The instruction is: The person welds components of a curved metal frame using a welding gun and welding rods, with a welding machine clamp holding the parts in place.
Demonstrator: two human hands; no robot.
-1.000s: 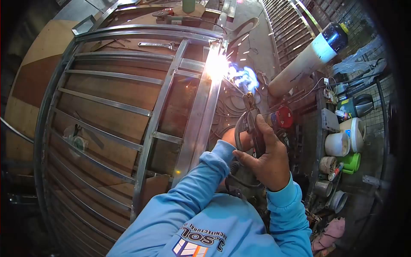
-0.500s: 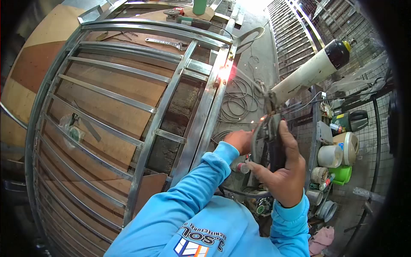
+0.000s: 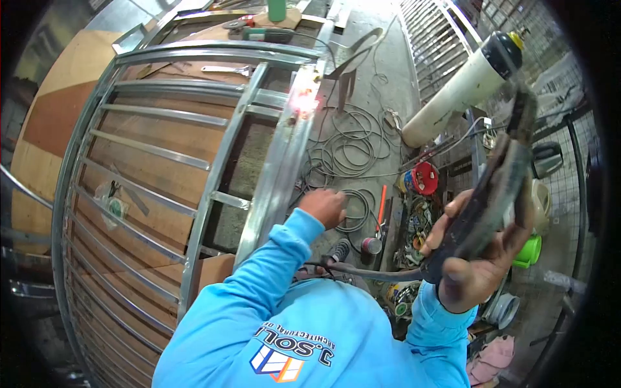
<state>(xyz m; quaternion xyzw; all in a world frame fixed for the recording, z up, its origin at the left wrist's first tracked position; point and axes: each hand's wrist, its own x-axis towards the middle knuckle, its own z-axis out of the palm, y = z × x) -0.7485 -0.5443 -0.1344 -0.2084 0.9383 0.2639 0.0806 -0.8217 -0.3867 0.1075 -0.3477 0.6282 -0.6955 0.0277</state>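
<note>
My right hand point(image 3: 475, 258) grips a dark welding electrode holder point(image 3: 491, 194), raised up and to the right, away from the frame. Its black cable point(image 3: 362, 271) trails across my chest. My left hand point(image 3: 323, 205) is loosely curled and holds nothing, hovering beside the right edge of the steel grille frame point(image 3: 200, 194). A fresh weld spot point(image 3: 303, 102) still glows on the frame's right rail. Both arms wear light blue sleeves.
The frame lies on plywood point(image 3: 58, 110). Coiled cables point(image 3: 349, 149) lie on the concrete floor. A white gas cylinder point(image 3: 462, 84) leans at right. Buckets and cans point(image 3: 527, 249), a red reel point(image 3: 425, 178), a wrench point(image 3: 226, 69) and more grilles point(image 3: 440, 32) surround the spot.
The bright arc has stopped, leaving a glowing spot. My right hand lifted the holder up and right, away from the rail. My left hand let go of the holder and dropped leftward.
</note>
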